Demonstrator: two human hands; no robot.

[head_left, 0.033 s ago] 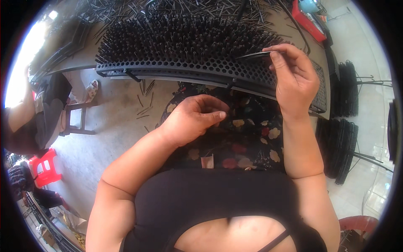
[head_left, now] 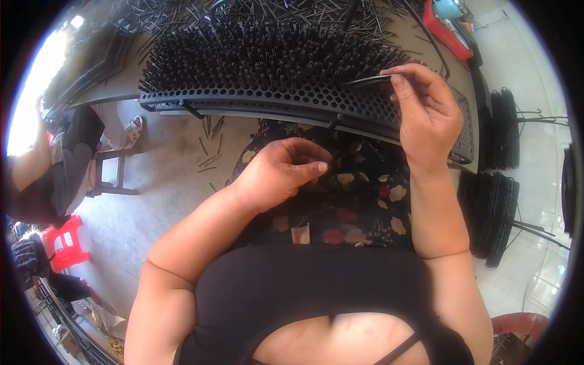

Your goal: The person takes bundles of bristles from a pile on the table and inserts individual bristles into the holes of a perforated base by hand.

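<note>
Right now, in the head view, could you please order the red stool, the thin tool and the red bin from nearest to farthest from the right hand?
1. Thin tool: held by the right hand.
2. Red bin: beyond it, upper right.
3. Red stool: far left, lower down.

Matt black perforated tray [head_left: 243, 97], slim shiny metallic tool [head_left: 368, 79], floral cloth [head_left: 345, 214], smooth red plastic stool [head_left: 76, 236], glossy floor tiles [head_left: 538, 82]

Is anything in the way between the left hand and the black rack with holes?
Nothing visible: only the flowery cloth shows in the gap between the left hand and the rack.
</note>
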